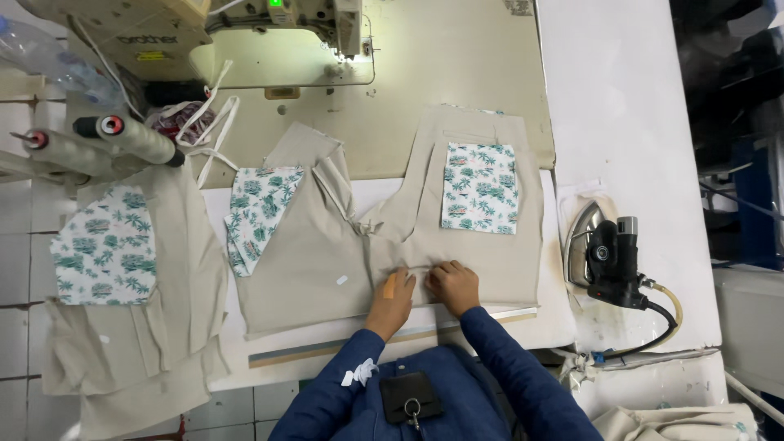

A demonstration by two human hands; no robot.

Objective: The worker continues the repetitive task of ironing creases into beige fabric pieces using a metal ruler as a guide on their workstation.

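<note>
Head view: as I look down, both my hands press on the beige garment piece (327, 261) spread across the table (621, 98).
Left hand (395, 287): flat, fingers loosely curled on the cloth's near edge, gripping nothing.
Right hand (452, 281): just beside it, fingertips pinching a fold.
Printed pocket (480, 188): far right on the cloth.
Iron (604, 257): right, well apart.
Sewing machine (286, 16): far side.

My hands (425, 290) lay side by side on the beige fabric panel (327, 261); the black-handled steam iron (608, 257) stood right, the sewing machine (269, 24) behind.
</note>
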